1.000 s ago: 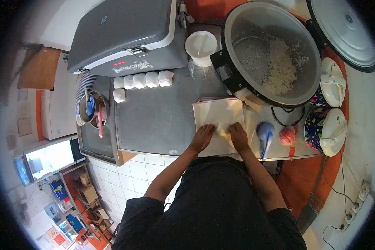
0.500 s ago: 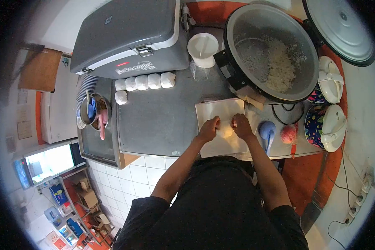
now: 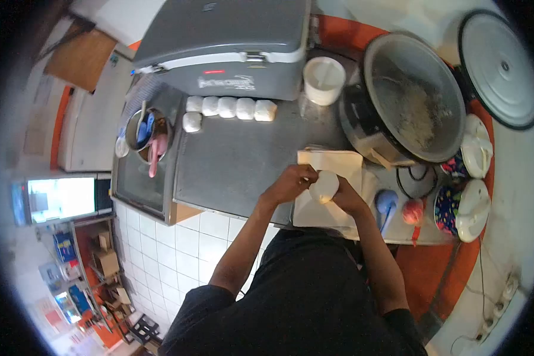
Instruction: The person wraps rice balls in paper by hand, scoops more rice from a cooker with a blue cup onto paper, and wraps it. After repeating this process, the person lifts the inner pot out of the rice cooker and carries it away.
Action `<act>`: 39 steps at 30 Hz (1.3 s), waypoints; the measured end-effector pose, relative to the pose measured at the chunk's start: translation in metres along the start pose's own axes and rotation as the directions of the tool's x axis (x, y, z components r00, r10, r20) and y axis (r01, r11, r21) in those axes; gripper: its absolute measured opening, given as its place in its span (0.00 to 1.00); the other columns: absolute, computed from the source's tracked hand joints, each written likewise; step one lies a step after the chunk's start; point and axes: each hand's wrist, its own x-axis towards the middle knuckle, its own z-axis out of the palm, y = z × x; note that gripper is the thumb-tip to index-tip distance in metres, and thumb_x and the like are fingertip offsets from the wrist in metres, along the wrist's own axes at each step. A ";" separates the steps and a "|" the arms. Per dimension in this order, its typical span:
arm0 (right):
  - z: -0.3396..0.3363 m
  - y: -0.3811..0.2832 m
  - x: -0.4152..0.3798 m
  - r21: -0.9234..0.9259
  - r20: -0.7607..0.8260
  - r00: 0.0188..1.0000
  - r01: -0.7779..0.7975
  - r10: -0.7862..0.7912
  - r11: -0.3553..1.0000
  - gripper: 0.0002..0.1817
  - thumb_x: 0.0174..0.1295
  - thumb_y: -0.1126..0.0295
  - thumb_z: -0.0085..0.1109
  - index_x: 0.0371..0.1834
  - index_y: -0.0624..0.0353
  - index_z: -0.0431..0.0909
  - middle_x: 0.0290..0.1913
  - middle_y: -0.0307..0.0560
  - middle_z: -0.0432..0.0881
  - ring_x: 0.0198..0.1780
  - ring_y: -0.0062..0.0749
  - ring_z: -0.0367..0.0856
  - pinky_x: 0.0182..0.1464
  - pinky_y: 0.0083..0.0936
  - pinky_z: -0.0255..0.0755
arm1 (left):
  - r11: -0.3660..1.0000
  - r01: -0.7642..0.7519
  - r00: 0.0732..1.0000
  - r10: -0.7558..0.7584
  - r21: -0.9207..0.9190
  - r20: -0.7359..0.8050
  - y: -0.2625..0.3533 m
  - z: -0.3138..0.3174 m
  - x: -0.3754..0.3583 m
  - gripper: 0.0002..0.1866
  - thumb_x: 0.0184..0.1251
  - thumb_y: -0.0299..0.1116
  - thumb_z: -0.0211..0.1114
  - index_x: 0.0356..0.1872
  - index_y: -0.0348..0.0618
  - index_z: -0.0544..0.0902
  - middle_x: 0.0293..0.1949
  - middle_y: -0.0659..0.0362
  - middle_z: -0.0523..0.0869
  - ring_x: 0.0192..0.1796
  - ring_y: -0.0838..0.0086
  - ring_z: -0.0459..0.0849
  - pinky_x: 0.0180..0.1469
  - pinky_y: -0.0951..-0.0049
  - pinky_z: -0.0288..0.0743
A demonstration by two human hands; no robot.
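Over a stack of paper sheets (image 3: 347, 166) at the front edge of the metal table, both hands are close together. My right hand (image 3: 348, 199) is wrapped around a white, rounded packet (image 3: 324, 186). The fingers of my left hand (image 3: 295, 181) are pinched at the packet's left side; what they grip there is too small to tell. Several white wrapped packets (image 3: 226, 107) stand in a row at the back left, with a single one (image 3: 191, 122) in front of them. Rice (image 3: 418, 115) lies in the large open cooker (image 3: 371, 127) behind the paper.
A grey cooler box (image 3: 237, 47) and a white tub (image 3: 324, 81) stand at the back. On the right are a blue ladle (image 3: 387, 202), a red bundle (image 3: 412, 211) and a patterned container (image 3: 473, 207). A bowl of utensils (image 3: 148, 133) sits at the left.
The hands have lifted a white packet off the paper, where they were pressing before. The camera view has turned and shifted, so the table contents appear farther right.
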 end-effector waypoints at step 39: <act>-0.056 0.080 -0.104 -0.504 -0.734 0.673 -0.449 -0.092 0.738 0.27 0.70 0.63 0.54 0.68 0.64 0.63 0.47 0.52 0.72 0.52 0.38 0.73 0.54 0.35 0.69 | 0.474 0.713 0.508 0.157 0.516 -0.847 -0.187 -0.255 -0.006 0.42 0.47 0.49 0.77 0.60 0.36 0.70 0.69 0.43 0.60 0.74 0.44 0.53 0.71 0.36 0.49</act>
